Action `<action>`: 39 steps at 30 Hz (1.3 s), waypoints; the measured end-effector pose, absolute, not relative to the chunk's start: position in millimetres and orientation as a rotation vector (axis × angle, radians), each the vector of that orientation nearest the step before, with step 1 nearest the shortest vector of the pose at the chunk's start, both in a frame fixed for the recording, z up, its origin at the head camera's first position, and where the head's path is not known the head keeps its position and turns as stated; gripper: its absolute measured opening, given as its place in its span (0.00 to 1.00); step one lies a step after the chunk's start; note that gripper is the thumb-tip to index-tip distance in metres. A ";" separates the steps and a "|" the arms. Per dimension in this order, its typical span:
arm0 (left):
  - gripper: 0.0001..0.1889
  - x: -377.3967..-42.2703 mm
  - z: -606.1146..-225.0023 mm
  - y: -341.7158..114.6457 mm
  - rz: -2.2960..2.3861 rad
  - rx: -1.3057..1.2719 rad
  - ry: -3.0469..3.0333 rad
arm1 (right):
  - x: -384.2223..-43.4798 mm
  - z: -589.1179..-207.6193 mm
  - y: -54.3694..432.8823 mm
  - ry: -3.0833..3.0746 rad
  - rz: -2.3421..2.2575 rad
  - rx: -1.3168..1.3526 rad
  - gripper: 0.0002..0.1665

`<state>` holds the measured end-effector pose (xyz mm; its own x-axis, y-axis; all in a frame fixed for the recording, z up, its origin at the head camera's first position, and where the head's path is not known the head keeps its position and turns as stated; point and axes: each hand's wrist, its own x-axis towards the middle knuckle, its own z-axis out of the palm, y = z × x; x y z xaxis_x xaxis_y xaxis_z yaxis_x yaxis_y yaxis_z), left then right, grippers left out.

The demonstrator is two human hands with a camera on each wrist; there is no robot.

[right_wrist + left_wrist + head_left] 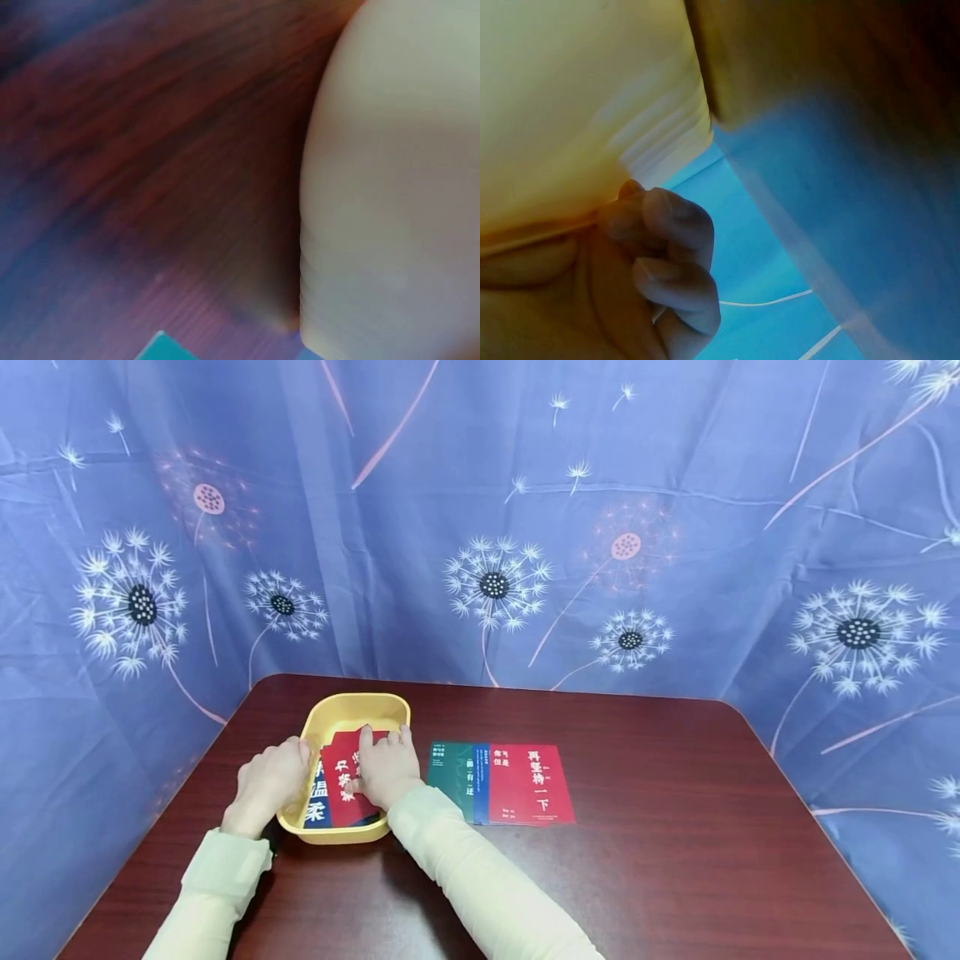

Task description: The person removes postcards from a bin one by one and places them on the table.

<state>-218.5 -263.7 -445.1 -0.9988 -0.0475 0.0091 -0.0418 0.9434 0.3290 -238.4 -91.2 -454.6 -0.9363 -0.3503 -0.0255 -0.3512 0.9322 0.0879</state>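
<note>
A yellow plastic basin (pixel 345 836) stands at the left of the table with several printed cards inside. My left hand (pixel 273 781) grips its left rim; in the left wrist view the curled fingers (pixel 679 217) show at the basin's edge. Inside, a red card (pixel 341 764) with white characters lies over a blue card (pixel 317 806). My right hand (pixel 390 768) reaches over the right rim, fingers spread and resting on the red card. The right wrist view shows the basin's outer wall (pixel 390 187) but not that hand.
Right of the basin, a green card (pixel 450 768), a blue card (pixel 482 785) and a red card (pixel 532 785) overlap on the dark wooden table (pixel 660 827). A blue curtain (pixel 405 527) with dandelion prints hangs behind and at the sides.
</note>
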 end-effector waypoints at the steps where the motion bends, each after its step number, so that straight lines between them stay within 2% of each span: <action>1: 0.24 -218.5 -444.9 -263.8 -0.518 0.068 -3.085 | -238.9 -454.1 -91.0 3.082 0.116 -0.559 0.60; 6: 0.24 -219.1 -445.9 -263.8 -0.513 0.075 -3.094 | -240.8 -452.2 -89.7 3.115 -0.015 -0.564 0.51; 12: 0.25 -218.6 -448.5 -263.4 -0.543 0.098 -3.094 | -240.1 -445.5 -83.4 3.113 -0.154 -0.643 0.29; 19: 0.26 -216.0 -447.8 -265.0 -0.557 0.116 -3.075 | -244.5 -416.8 -65.8 2.977 -0.661 -0.710 0.06; 29: 0.27 -217.1 -445.3 -265.5 -0.537 0.110 -3.085 | -250.2 -368.4 -13.8 2.790 -1.216 -0.566 0.08; 34: 0.27 -217.6 -445.4 -265.8 -0.536 0.118 -3.093 | -247.1 -364.1 29.5 2.723 -1.392 -0.522 0.06; 39: 0.27 -220.0 -444.4 -264.9 -0.527 0.089 -3.082 | -241.7 -372.0 74.4 2.692 -1.631 -0.338 0.07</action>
<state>-220.0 -264.9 -444.4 -0.9983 -0.0582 0.0034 -0.0537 0.9417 0.3321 -241.7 74.4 -372.0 -0.9769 -0.1692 0.1304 -0.1940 0.4463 -0.8736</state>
